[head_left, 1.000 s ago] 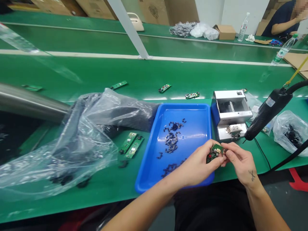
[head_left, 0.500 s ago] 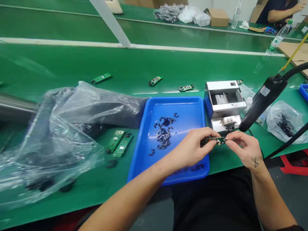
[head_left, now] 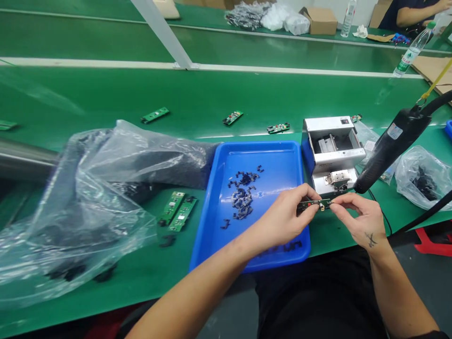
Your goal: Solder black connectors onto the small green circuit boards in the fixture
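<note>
Fingers (head_left: 307, 192) of the left hand (head_left: 285, 214) are closed around the left end of a circuit board (head_left: 315, 204); its right end is pinched by the right hand (head_left: 363, 221), above the table (head_left: 326, 239), toward the front edge.

A glossy green worktop (head_left: 141, 282) fills the near part of the scene. Beyond it runs a smooth green band (head_left: 212, 96), bounded by a long white strip (head_left: 106, 63). A pale grey, flat-sided post (head_left: 162, 33) rises at a slant from that strip. Farther back stretches another green surface (head_left: 88, 35), with brown cardboard (head_left: 208, 3) and a white wall (head_left: 339, 8) behind. Pale, blurred reflections streak the band at left. At lower right, a bright red frame (head_left: 431, 246) stands out against the dark grey floor (head_left: 406, 273).
</note>
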`<state>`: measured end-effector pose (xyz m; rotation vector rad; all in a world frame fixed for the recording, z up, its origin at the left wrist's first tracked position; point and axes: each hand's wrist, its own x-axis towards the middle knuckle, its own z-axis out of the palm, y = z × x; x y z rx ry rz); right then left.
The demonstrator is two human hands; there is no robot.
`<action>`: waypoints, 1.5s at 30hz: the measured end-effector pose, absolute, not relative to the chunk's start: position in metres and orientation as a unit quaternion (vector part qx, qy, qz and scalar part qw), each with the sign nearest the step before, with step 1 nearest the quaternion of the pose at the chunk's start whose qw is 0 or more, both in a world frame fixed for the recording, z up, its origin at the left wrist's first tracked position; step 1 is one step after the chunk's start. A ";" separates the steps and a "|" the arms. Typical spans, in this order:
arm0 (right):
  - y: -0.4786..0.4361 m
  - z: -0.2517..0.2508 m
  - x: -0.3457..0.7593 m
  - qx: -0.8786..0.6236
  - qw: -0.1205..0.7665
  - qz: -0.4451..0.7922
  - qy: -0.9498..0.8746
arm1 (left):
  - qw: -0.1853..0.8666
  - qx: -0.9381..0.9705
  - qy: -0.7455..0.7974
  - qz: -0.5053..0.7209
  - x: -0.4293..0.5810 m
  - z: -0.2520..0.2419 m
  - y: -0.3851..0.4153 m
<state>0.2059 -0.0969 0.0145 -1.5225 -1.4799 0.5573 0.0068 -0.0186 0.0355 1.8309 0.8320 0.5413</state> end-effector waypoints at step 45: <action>-0.094 0.019 0.220 -0.633 0.504 -0.116 -0.576 | 0.108 0.943 0.155 0.275 -0.013 0.001 0.010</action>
